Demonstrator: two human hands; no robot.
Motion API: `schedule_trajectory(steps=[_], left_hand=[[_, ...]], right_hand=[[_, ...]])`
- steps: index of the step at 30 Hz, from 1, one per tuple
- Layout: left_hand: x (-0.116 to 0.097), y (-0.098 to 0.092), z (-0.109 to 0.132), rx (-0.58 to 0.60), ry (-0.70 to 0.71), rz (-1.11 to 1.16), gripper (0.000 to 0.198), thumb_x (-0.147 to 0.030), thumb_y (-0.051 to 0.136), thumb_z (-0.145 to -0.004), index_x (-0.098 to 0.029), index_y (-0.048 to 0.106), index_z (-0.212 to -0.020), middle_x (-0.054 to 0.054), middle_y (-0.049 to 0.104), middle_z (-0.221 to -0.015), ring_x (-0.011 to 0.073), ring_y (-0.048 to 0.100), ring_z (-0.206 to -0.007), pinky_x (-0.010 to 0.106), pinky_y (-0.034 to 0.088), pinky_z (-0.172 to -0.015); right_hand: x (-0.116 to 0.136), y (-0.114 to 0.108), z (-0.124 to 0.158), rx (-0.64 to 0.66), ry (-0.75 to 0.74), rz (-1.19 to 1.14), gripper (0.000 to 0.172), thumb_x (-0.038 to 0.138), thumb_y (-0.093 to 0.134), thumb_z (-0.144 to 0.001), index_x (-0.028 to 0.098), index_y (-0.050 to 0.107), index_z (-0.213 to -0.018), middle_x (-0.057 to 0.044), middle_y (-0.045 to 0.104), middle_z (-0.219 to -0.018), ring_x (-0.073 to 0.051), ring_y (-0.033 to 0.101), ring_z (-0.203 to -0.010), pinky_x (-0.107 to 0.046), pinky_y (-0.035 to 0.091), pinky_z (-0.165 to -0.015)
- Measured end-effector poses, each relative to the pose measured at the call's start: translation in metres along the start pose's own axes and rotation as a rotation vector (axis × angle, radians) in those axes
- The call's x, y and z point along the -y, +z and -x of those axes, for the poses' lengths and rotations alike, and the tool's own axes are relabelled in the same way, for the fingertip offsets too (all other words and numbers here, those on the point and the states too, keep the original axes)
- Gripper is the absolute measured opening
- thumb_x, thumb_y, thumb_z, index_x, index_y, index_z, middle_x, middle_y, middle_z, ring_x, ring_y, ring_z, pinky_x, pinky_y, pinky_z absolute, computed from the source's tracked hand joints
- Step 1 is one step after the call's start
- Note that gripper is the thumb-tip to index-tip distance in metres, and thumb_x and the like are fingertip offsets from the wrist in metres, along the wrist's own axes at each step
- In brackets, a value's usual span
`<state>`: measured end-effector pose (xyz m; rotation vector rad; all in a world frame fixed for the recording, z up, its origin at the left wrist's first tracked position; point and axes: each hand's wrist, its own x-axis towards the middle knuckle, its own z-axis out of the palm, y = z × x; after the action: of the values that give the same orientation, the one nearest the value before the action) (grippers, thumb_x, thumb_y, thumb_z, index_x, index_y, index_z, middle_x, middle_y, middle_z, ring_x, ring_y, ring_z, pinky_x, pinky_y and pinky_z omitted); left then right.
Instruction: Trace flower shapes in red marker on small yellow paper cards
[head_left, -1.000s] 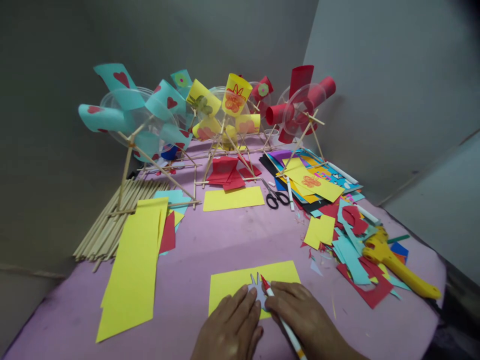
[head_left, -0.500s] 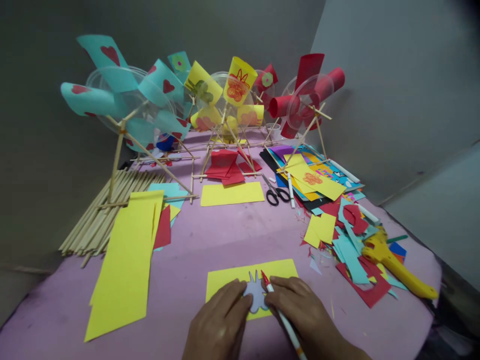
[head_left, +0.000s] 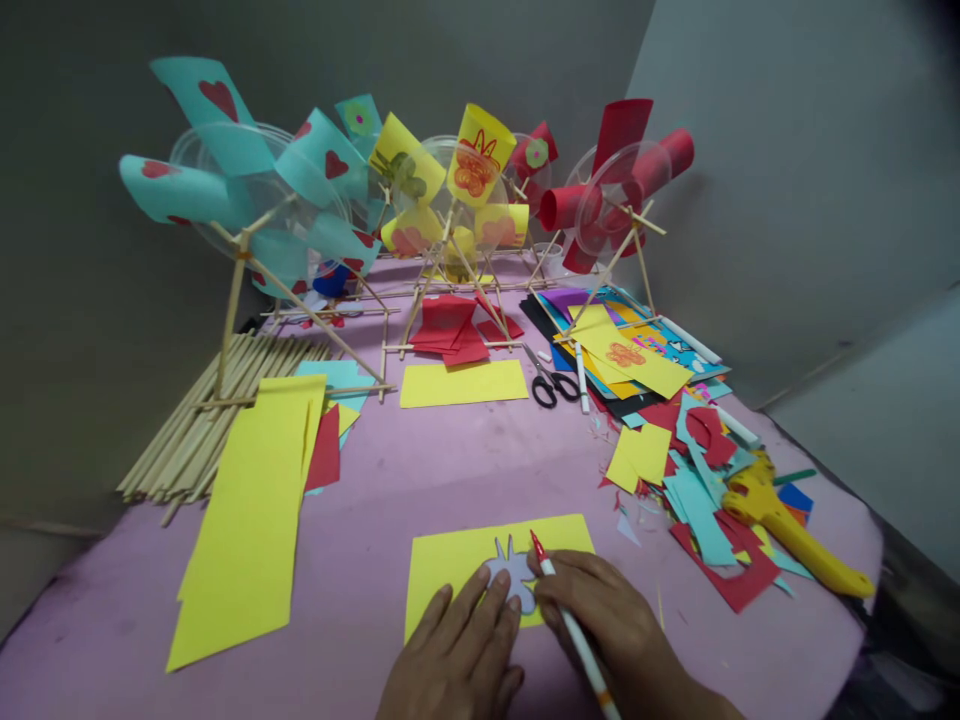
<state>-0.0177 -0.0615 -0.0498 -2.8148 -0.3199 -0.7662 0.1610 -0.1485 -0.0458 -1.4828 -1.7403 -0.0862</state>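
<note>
A pale lilac butterfly cutout with two thin antennae lies on a yellow paper sheet near the front of the table. My left hand rests flat, its fingers stretched out and their tips pressing the cutout's left and lower part. In my right hand is a white marker with a red tip, gripped like a pen. The tip points up and away, just right of the antennae; whether it touches the paper I cannot tell. My left fingers hide part of the cutout.
Long yellow strips and wooden sticks lie left. Scissors and another yellow sheet lie ahead. Paper scraps and a yellow glue gun are at right. Paper pinwheels on stick frames stand behind.
My left hand has gone from holding the cutout's edge with bent fingers to lying flat across it. The marker tip has shifted slightly right and up.
</note>
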Motion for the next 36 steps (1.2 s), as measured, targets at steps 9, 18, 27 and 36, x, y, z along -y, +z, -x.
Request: schedule_trajectory(steps=[9, 18, 27, 36], left_hand=[[0.001, -0.002, 0.002, -0.019, 0.014, -0.012, 0.033, -0.026, 0.034, -0.098, -0.021, 0.065, -0.105, -0.002, 0.069, -0.110, 0.0142, 0.064, -0.099, 0.025, 0.049, -0.081], [0.003, -0.001, -0.004, -0.048, -0.008, -0.006, 0.035, -0.026, 0.031, -0.098, -0.018, 0.065, -0.103, 0.000, 0.071, -0.105, 0.0133, 0.066, -0.094, 0.024, 0.049, -0.077], [0.002, 0.007, -0.002, 0.030, -0.062, 0.051, 0.035, -0.027, 0.030, -0.098, -0.017, 0.063, -0.105, 0.005, 0.068, -0.110, 0.0166, 0.064, -0.095, 0.027, 0.051, -0.076], [0.002, 0.006, -0.007, 0.028, -0.064, 0.037, 0.031, -0.030, 0.035, -0.097, -0.018, 0.062, -0.105, 0.005, 0.068, -0.111, 0.0171, 0.063, -0.093, 0.028, 0.047, -0.074]], right_hand=[[0.002, -0.006, -0.010, 0.127, -0.178, 0.053, 0.037, 0.022, 0.027, -0.102, 0.016, 0.061, -0.088, -0.009, 0.075, -0.083, -0.018, 0.070, -0.085, -0.027, 0.052, -0.066], [0.002, -0.007, -0.011, 0.063, -0.242, 0.140, 0.033, 0.018, 0.030, -0.100, 0.015, 0.062, -0.089, -0.008, 0.076, -0.084, -0.017, 0.072, -0.084, -0.025, 0.053, -0.066], [-0.002, -0.005, -0.010, 0.079, -0.236, 0.095, 0.030, 0.021, 0.033, -0.099, 0.015, 0.062, -0.093, -0.008, 0.076, -0.083, -0.018, 0.071, -0.082, -0.026, 0.054, -0.067], [-0.001, -0.007, -0.012, 0.096, -0.188, 0.115, 0.035, 0.026, 0.029, -0.101, 0.018, 0.062, -0.093, -0.006, 0.076, -0.084, -0.019, 0.071, -0.082, -0.027, 0.053, -0.067]])
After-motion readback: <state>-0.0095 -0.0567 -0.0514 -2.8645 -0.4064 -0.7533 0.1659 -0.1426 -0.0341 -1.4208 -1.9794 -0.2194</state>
